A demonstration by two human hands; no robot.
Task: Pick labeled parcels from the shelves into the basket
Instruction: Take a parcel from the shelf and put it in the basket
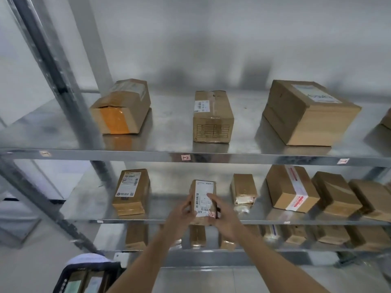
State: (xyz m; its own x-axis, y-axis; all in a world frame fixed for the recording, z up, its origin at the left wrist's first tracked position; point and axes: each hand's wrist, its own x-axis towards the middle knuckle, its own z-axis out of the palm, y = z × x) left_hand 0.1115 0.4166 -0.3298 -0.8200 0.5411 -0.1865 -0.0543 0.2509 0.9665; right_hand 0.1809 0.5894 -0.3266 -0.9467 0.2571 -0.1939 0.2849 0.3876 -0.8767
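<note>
Left hand [183, 210] and right hand [220, 214] are clasping the labeled parcel [203, 197]. Below the grip, the basket [84, 275] is sitting off to the left; a loose clasp risks dropping it.

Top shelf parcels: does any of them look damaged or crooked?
Yes. The left box with orange tape has a gaping, dented front flap and sits turned at an angle. The large right box is also skewed. The middle box looks straight and intact.
</note>
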